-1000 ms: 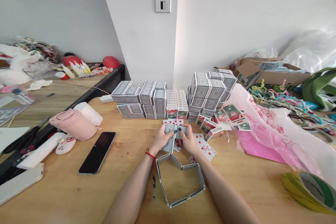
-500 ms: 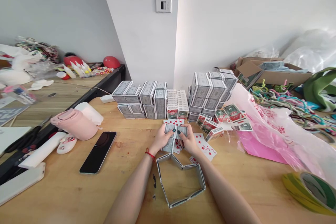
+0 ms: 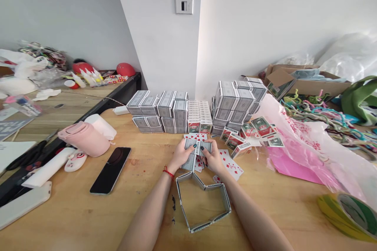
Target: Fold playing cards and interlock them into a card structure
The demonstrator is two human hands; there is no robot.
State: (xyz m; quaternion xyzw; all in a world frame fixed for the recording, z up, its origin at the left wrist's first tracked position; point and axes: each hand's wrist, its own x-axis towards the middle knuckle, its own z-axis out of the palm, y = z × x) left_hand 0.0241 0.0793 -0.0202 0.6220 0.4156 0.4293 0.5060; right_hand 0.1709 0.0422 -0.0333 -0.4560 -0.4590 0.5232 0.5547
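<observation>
**Head view: both hands closed on a small packet of cards above a card ring**

Head camera looks down on a wooden counter (image 3: pixel 88 219) with both forearms reaching forward to its middle. The left hand (image 3: pixel 182 156) and the right hand (image 3: pixel 212 157) meet over a packet of cards (image 3: pixel 189 143), grey backs up. Each grip is closed on it, the left from the left edge and the right from the right edge, with dark-nailed thumbs on top. The packet sits just above the counter, near the far end of the ring of cards (image 3: pixel 211 221). That ring is a closed, angular loop of cards standing on edge between the two forearms. A red cord (image 3: pixel 168 172) circles the left wrist.

Face-up cards (image 3: pixel 232 166) with red pips lie spread just right of the right hand, and a few more show under the held packet. Behind the hands, stacked card boxes (image 3: pixel 159 110) stand against the wall. A taller stack (image 3: pixel 235 104) stands to their right, with loose packs (image 3: pixel 250 131) tumbled at its foot. A black phone (image 3: pixel 110 169) lies flat well to the left of the hands, beside a pink roll (image 3: pixel 85 139). A pink plastic bag (image 3: pixel 297 145) sprawls to the right, and a green and yellow tape roll (image 3: pixel 347 211) lies at the near right corner.
</observation>
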